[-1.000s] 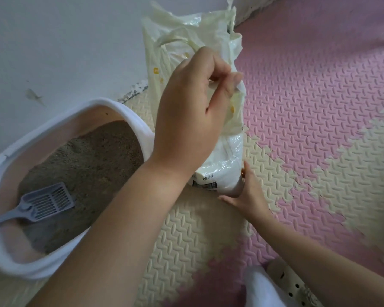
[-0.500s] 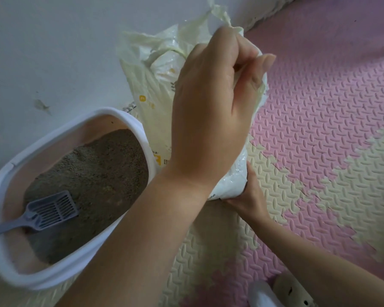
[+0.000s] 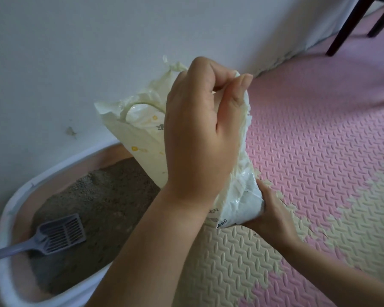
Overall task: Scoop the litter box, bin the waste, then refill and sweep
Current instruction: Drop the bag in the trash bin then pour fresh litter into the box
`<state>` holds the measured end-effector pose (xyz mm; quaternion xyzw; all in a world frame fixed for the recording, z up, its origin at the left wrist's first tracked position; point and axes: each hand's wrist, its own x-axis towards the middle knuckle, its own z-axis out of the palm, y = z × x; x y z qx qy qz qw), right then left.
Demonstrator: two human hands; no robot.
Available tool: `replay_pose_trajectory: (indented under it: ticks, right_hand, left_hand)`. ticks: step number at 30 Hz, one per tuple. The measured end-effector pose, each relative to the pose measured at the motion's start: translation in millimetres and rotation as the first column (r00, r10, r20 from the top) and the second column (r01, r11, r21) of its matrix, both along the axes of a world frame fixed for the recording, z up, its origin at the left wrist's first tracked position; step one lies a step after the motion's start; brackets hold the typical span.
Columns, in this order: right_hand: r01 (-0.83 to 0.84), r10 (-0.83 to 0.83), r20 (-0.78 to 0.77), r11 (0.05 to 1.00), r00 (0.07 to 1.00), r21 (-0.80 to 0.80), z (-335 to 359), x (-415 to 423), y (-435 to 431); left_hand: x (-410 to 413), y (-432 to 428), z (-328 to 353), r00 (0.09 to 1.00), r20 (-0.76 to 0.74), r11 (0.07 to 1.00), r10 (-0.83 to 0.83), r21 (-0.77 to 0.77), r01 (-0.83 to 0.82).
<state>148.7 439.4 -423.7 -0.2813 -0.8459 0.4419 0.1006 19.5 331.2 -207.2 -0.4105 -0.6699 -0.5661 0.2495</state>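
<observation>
One bag (image 3: pixel 142 134), one scoop (image 3: pixel 60 234), seemingly one box (image 3: pixel 13 200).

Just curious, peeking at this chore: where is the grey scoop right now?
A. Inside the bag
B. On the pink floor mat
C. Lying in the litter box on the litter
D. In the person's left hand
C: the grey scoop lies on the litter inside the litter box, while both hands hold the bag.

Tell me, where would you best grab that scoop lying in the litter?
By its long handle, from the box's left end. The litter scoop lies with its slotted head on the litter and its handle sticking out over the litter box rim, clear of the grains.
</observation>
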Motion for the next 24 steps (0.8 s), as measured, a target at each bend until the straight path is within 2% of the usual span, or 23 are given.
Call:
replay_pose_trajectory:
  ticks: [5,12,24]
  right_hand:
    - [-0.058,0.057,0.028,0.997,0.998,0.043,19.4,-1.6,6.1]
    - [-0.205,0.159,0.189,0.945,0.969,0.253,65.7,-16.9,23.9]
    - [-0.429,0.19,0.479,0.778,0.857,0.46,134.4,-26.5,32.7]
  left_hand:
    - [-13.1,-13.8,8.3,0.997,0.045,0.997,0.059,0.046,-0.061]
    - [-40.1,-32.5,17.4,0.982,0.136,0.982,0.128,0.123,-0.145]
    - [-62.5,-74.4,39.5,0.968,0.224,0.99,0.116,0.051,-0.13]
